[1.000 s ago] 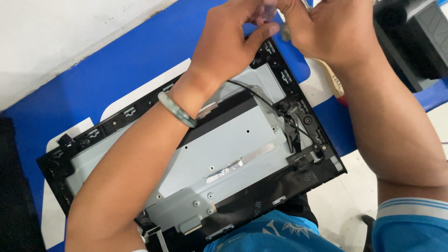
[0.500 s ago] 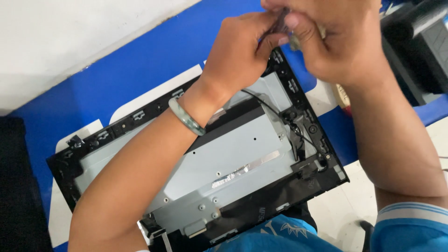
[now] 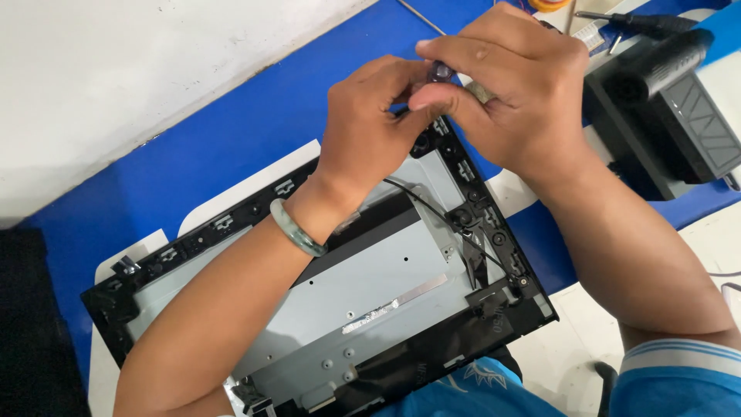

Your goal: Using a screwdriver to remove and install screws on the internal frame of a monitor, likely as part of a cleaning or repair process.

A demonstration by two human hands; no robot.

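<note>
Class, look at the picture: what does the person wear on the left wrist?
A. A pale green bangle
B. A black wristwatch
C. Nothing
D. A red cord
A: a pale green bangle circles the wrist just behind the left hand, above the opened panel frame.

Two hands (image 3: 370, 131), one panel (image 3: 386, 293), one bracelet (image 3: 297, 229)

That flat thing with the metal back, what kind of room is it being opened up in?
Probably an electronics repair or assembly bench. An opened flat screen panel with its metal back showing lies on a blue work mat, a screwdriver lies nearby, and both hands pinch a small part.
</note>
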